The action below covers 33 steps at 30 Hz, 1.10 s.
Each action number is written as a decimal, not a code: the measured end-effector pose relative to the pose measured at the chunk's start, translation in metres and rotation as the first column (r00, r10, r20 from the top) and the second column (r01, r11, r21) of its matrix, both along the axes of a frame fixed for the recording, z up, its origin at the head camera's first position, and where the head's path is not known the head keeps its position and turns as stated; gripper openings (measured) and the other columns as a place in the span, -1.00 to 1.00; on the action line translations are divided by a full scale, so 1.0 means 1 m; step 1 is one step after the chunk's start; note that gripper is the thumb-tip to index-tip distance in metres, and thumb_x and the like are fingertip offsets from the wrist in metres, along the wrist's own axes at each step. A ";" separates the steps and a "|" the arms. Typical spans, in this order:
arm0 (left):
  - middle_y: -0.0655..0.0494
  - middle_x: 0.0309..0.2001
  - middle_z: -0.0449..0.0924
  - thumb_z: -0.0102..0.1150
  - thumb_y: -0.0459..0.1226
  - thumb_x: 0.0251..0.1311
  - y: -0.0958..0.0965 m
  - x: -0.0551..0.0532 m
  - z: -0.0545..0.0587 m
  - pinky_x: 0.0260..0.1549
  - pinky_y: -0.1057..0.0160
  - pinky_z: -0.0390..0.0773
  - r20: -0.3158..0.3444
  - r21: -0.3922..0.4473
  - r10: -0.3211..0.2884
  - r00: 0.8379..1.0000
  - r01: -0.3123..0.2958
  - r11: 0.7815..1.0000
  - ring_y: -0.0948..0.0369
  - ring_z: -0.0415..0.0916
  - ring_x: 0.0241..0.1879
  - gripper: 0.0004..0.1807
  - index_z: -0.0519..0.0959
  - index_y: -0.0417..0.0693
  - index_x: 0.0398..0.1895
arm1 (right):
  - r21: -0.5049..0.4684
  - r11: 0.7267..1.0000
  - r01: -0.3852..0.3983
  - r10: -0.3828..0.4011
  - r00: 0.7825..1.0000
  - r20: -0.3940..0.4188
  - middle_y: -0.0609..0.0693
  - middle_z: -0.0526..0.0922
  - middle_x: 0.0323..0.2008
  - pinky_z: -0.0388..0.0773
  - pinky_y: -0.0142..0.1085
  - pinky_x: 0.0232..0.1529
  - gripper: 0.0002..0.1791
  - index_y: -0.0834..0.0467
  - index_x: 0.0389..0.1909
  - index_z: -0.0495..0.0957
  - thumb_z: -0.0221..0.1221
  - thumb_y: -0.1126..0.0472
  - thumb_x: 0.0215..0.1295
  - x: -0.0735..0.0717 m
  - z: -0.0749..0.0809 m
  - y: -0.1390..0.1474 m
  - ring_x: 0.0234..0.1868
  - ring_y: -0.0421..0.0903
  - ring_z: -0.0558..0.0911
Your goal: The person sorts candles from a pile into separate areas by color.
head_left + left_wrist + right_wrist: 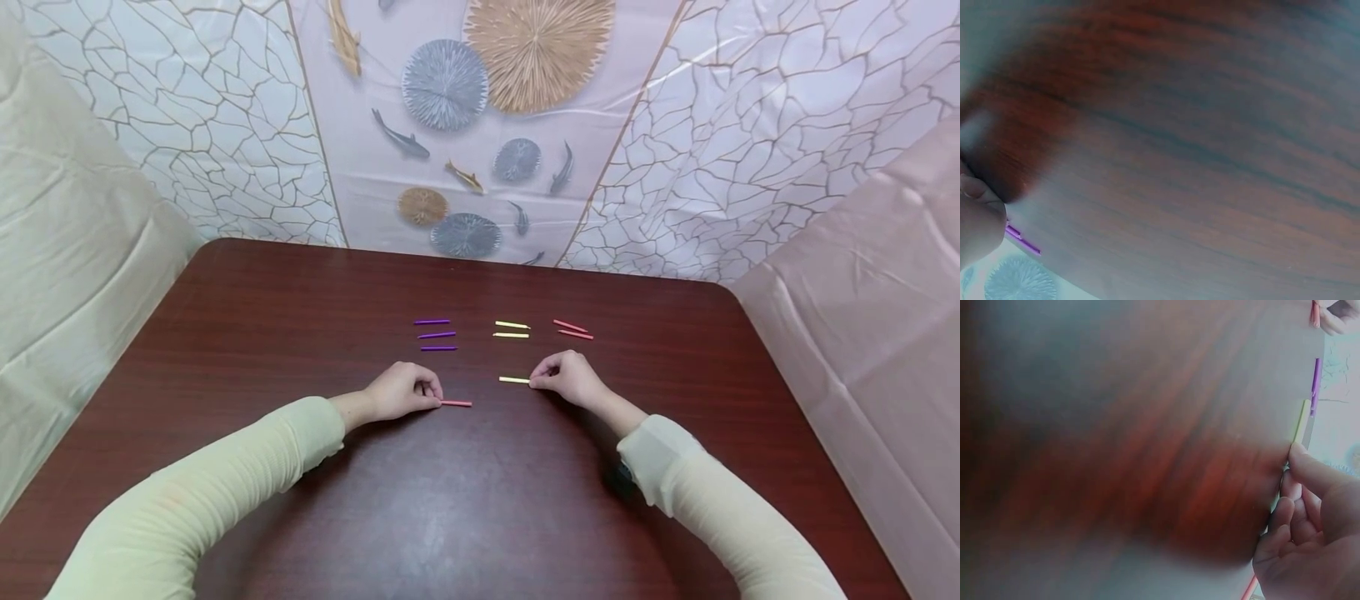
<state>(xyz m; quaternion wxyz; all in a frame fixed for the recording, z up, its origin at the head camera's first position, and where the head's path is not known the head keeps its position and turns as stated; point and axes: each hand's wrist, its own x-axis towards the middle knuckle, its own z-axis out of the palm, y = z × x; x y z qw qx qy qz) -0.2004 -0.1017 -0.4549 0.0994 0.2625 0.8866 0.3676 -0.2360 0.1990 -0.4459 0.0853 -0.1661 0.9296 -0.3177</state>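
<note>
My left hand point(397, 390) pinches the left end of a thin red candle point(457, 403) low over the brown table. To the right, my right hand point(572, 377) holds a yellow candle point(514, 380) by its right end, between thumb and fingertips. The free ends of both candles point toward the middle. Seen from the right wrist, the yellow candle point(1301, 422) sticks out past the thumb. In the left wrist view only part of the left hand point(979, 219) shows, and its candle is hidden.
Behind the hands lie three purple candles point(437, 335), two yellow candles point(511, 335) and two red candles point(576, 335), in separate groups on the table point(315, 300). A patterned cloth point(465, 192) hangs along the table's far edge.
</note>
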 end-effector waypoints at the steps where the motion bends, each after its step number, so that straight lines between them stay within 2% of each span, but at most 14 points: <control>1: 0.22 -0.57 0.56 0.29 -0.29 0.02 0.000 0.000 0.000 -0.42 0.47 0.41 -0.001 0.003 -0.001 1.000 0.001 1.000 0.44 0.38 -0.52 -0.96 0.63 -0.04 -0.51 | 0.002 1.000 0.002 -0.002 1.000 0.002 -0.01 0.69 -0.55 0.40 -0.44 -0.38 -0.92 0.18 -0.52 0.69 0.34 0.23 0.02 0.002 0.000 0.001 -0.50 -0.31 0.46; 10: 0.20 -0.57 0.55 0.29 -0.32 0.02 0.002 -0.004 0.003 -0.43 0.47 0.41 -0.022 0.018 -0.012 1.000 0.012 1.000 0.43 0.37 -0.52 -0.97 0.63 -0.06 -0.51 | 0.004 1.000 0.002 -0.002 1.000 0.012 -0.04 0.68 -0.57 0.38 -0.42 -0.40 -0.93 0.16 -0.53 0.69 0.34 0.23 0.02 0.016 0.000 0.010 -0.51 -0.25 0.45; 18: 0.19 -0.55 0.57 0.28 -0.32 0.04 0.014 -0.020 0.006 -0.42 0.47 0.42 -0.052 0.042 -0.022 0.998 0.024 0.999 0.43 0.38 -0.51 -0.97 0.64 -0.09 -0.48 | -0.012 1.000 0.002 -0.002 1.000 0.011 -0.04 0.68 -0.56 0.38 -0.44 -0.44 -0.93 0.15 -0.54 0.68 0.35 0.23 0.01 0.028 0.001 0.017 -0.52 -0.27 0.44; 25: 0.16 -0.55 0.58 0.28 -0.32 0.06 0.039 -0.042 0.016 -0.42 0.45 0.40 -0.063 0.060 -0.021 0.998 0.025 0.998 0.39 0.38 -0.50 -0.96 0.64 -0.12 -0.47 | -0.006 1.000 -0.014 0.014 1.000 0.000 -0.04 0.68 -0.58 0.38 -0.46 -0.45 -0.93 0.16 -0.55 0.68 0.34 0.24 0.01 0.040 0.003 0.024 -0.54 -0.30 0.44; 29: 0.15 -0.54 0.58 0.27 -0.31 0.08 0.058 -0.052 0.023 -0.38 0.44 0.41 -0.046 0.050 -0.021 0.999 0.024 0.998 0.37 0.40 -0.48 -0.96 0.64 -0.10 -0.46 | -0.007 1.000 -0.014 0.014 1.000 -0.002 -0.05 0.67 -0.60 0.37 -0.47 -0.47 -0.93 0.16 -0.55 0.68 0.35 0.25 0.00 0.047 0.002 0.029 -0.55 -0.32 0.42; 33: 0.13 -0.52 0.60 0.27 -0.31 0.08 0.080 -0.060 0.029 -0.34 0.43 0.43 -0.061 0.044 -0.038 0.997 0.041 0.998 0.35 0.43 -0.46 -0.96 0.65 -0.09 -0.45 | -0.012 1.000 -0.019 0.019 1.000 -0.006 -0.04 0.66 -0.61 0.36 -0.47 -0.49 -0.93 0.17 -0.55 0.68 0.35 0.26 0.00 0.053 0.002 0.033 -0.57 -0.35 0.40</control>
